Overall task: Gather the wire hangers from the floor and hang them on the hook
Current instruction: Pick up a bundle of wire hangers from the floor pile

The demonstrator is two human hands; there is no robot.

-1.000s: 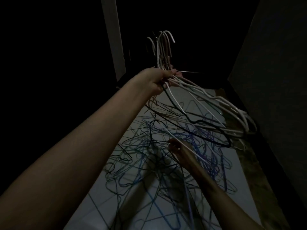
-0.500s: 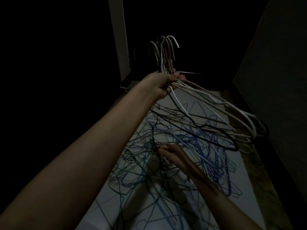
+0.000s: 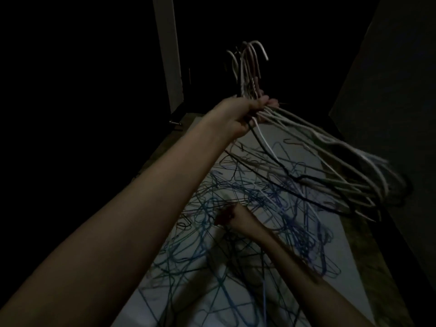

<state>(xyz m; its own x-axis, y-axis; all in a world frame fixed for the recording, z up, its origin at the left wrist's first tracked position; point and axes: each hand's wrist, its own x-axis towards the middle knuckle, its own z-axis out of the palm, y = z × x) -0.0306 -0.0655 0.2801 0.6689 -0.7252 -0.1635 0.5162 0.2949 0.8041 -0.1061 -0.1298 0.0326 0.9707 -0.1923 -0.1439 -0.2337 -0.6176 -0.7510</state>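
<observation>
Many pale hangers bunched in left hand; no readable labels.

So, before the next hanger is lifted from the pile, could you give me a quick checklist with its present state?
1. Left hand grips the held bundle at the necks: ok.
2. Bundle's hook ends point one way: ok.
3. Right hand is down in the floor pile: ok.
4. It grips a single hanger: cannot tell.
5. Pile untangled: not ok.
6. Wall hook in view: not ok.
</observation>
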